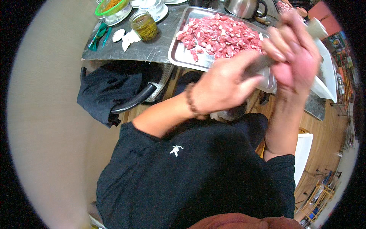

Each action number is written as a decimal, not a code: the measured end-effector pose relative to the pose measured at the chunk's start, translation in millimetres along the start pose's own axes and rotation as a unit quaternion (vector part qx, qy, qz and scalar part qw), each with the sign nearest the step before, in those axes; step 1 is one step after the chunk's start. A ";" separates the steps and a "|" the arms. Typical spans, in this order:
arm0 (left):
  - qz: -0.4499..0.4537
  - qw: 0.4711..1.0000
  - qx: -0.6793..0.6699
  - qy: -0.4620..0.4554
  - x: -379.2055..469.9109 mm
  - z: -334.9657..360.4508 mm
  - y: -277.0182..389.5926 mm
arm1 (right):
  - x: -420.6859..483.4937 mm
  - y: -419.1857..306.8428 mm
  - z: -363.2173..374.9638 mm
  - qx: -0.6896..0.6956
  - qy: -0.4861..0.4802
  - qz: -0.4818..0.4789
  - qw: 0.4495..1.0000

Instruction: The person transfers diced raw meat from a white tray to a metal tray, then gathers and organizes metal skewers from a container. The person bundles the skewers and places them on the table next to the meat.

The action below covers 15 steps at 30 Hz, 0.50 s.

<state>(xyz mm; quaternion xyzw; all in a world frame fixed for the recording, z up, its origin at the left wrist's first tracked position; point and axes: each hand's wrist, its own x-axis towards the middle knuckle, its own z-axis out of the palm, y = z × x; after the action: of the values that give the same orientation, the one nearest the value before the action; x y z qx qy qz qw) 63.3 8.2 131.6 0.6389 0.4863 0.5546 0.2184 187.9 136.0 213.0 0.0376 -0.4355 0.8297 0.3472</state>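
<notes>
My left hand (226, 83), with a beaded bracelet at the wrist, is closed around a grey rod-like thing (258, 65) that is blurred by motion. My right hand (294, 54) is raised at its far end, fingers bent and touching it; blur hides how firmly. Beyond the right hand shows a pale cylindrical end (318, 28); whether it belongs to the same thing I cannot tell. Below and beyond both hands lies a metal tray (178, 55) at the table's near edge. Chunks of raw pink meat (223, 34) are heaped in it.
On the dark table (120, 53) stand a glass jar (144, 25), a green-rimmed bowl (113, 10) of orange shreds, and a steel kettle (243, 8). Green gloves or ties (98, 35) lie at left. A white container (327, 86) is at right. Dark cloth (105, 88) drapes a chair.
</notes>
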 end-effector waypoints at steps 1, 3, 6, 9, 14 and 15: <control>0.022 0.998 0.019 0.054 -7.0 -10.4 -2.3 | 10.6 14.9 4.0 0.000 -0.002 0.017 1.000; -0.015 0.995 0.057 0.081 -25.7 -36.9 -5.3 | 52.5 66.8 13.3 0.213 -0.143 0.079 0.963; -0.135 0.979 0.104 0.114 -41.5 -72.9 -12.0 | 60.7 101.4 24.6 -0.082 0.115 0.110 0.984; -0.193 0.949 0.215 0.130 -47.9 -115.2 -25.1 | 62.9 122.7 26.9 -0.258 0.055 0.099 0.959; -0.186 0.894 0.392 0.113 -43.4 -163.1 -67.0 | 1.9 112.4 8.8 -0.370 0.077 0.139 0.915; -0.206 0.878 0.418 0.106 -41.3 -165.9 -75.5 | -14.0 108.7 4.6 -0.358 0.106 0.142 0.917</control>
<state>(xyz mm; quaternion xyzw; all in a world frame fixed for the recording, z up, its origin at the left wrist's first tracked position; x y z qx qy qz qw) -114.5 -38.1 97.3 0.4932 0.8141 0.3063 -0.0129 131.2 83.7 135.1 -0.2395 -0.6649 0.6578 0.2604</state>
